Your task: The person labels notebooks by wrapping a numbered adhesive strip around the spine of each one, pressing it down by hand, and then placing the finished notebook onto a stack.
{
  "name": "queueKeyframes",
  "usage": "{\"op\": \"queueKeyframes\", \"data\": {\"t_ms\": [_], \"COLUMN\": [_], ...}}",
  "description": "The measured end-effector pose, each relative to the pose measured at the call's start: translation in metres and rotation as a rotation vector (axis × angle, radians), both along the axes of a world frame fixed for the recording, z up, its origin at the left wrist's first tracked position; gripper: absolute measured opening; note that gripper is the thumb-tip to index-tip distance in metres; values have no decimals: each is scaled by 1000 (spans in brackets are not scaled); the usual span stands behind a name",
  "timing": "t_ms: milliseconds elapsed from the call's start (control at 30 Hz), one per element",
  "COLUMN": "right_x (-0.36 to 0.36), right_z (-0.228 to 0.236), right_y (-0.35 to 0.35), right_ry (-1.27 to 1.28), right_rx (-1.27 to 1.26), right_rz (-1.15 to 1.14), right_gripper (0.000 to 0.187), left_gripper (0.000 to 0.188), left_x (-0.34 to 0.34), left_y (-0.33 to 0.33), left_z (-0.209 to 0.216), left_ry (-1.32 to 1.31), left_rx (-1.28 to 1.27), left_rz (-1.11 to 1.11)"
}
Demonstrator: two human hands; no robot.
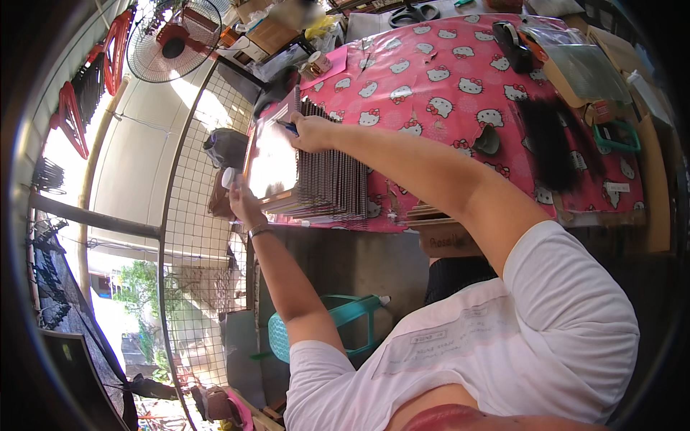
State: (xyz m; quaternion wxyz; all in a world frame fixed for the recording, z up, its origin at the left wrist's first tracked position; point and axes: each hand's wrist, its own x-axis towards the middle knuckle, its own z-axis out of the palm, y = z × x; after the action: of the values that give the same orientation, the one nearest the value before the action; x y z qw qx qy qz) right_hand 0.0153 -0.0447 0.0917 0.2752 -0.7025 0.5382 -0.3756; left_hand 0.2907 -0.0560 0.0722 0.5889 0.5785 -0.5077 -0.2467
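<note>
A tall stack of spiral-bound notebooks [332,183] stands at the left end of the table, its coil edges toward the right. Glare washes out the top cover. My right hand [310,133] is closed over that cover, gripping a slim dark blue tool whose exact kind I cannot make out. By the stack's near left corner, my left hand [246,203] is closed, with a small white round thing [228,177] at its fingertips; its kind does not show.
A pink patterned cloth covers the table [402,93]. A black stapler-like tool [511,46], a dark green piece [487,141] and a teal frame [617,136] lie to the right. Wire mesh [194,244] borders the left side. A teal plastic chair [327,323] stands below.
</note>
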Motion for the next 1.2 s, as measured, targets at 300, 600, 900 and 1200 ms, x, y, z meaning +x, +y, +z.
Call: {"op": "queueKeyframes", "data": {"t_ms": [300, 600, 900, 1200], "right_x": [-168, -232, -204, -214], "right_z": [-62, -233, -233, -254], "right_y": [118, 298, 299, 305], "right_ry": [-166, 168, 533, 543], "right_rx": [-42, 269, 183, 71], "right_rz": [-18, -531, -574, -591], "right_gripper": [69, 47, 48, 42], "left_gripper": [31, 34, 35, 74], "left_x": [76, 102, 66, -175], "left_y": [-34, -46, -31, -37], "left_z": [-35, -13, 41, 40], "left_ry": [-111, -119, -869, -1397], "left_rx": [-45, -56, -3, 204], "left_rz": [87, 45, -122, -277]}}
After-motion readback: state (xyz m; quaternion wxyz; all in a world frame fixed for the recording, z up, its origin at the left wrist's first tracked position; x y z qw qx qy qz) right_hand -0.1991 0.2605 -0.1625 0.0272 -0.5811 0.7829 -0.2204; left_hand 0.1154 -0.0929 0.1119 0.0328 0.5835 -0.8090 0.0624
